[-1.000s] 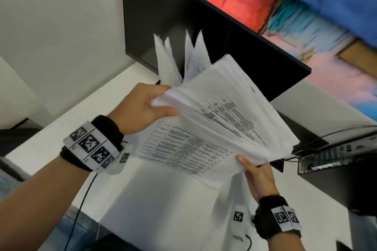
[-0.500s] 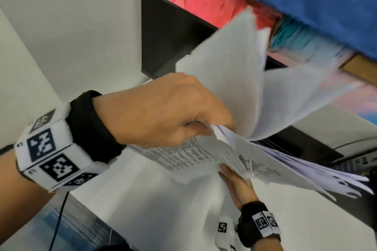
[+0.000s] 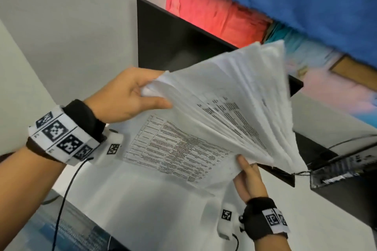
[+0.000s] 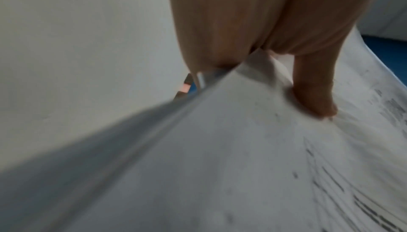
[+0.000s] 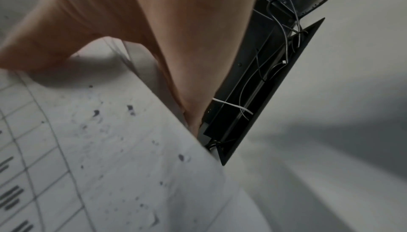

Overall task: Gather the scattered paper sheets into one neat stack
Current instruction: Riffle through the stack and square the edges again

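The paper sheets (image 3: 234, 108) are already gathered above the desk (image 3: 153, 199), pinched at one corner by the left hand (image 3: 126, 98) and gripped at another by the right hand (image 3: 250, 179). They are fanned apart; squaring is judged left.

black monitor (image 3: 173, 43), colourful painting (image 3: 214, 12), white desk (image 3: 153, 210)

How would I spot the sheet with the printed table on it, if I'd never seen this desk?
Find the black monitor standing on the white desk; in front of it two hands hold a fanned bundle of paper sheets. The table sheet is the lowest one, lying nearly flat and showing a full printed grid.
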Available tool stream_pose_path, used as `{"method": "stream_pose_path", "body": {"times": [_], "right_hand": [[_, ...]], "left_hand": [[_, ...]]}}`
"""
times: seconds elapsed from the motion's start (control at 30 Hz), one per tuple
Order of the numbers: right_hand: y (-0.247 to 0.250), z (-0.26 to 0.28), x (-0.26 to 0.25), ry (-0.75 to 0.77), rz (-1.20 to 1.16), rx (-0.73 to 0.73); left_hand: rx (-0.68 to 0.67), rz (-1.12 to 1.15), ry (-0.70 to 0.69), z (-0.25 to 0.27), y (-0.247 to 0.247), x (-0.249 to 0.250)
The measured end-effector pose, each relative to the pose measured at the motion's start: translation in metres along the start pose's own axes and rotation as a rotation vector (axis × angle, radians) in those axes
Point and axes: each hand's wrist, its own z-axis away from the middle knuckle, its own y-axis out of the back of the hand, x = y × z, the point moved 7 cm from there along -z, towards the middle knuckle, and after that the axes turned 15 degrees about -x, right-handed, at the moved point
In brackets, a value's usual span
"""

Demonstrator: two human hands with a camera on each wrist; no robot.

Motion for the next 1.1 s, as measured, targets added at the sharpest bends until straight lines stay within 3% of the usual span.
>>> {"method": "stream_pose_path", "body": {"times": [0.13,0.23,0.37,0.43,0.6,0.7,0.83,0.93,1.1], "right_hand": [[-0.003,-0.007,-0.005,-0.047,0.075,0.007],[-0.028,-0.003,-0.018,0.008,0.279,-0.016],[-0.025,0.011,-0.041,0.227,0.593,0.196],[-0.016,0.015,-0.037,0.238,0.659,0.268],[0.011,0.012,-0.006,0.081,0.612,0.281],[0.02,0.001,0.0,0.027,0.724,0.277],[0.028,-0.002,-0.003,0.011,0.817,0.332],[0.024,0.004,-0.012,0.083,0.706,0.325],[0.027,0.015,-0.009,0.041,0.591,0.349]], "left_hand": [[0.117,0.205,0.097,0.004,0.011,-0.05],[0.295,0.285,0.143,0.006,0.015,-0.088],[0.563,0.407,0.169,0.013,-0.011,-0.132],[0.63,0.483,0.223,0.014,-0.031,-0.154],[0.532,0.433,0.467,0.018,-0.069,-0.214],[0.528,0.455,0.571,0.024,-0.084,-0.24],[0.545,0.472,0.6,0.026,-0.092,-0.253],[0.565,0.501,0.56,0.021,-0.088,-0.245],[0.606,0.496,0.509,0.002,-0.071,-0.222]]}}
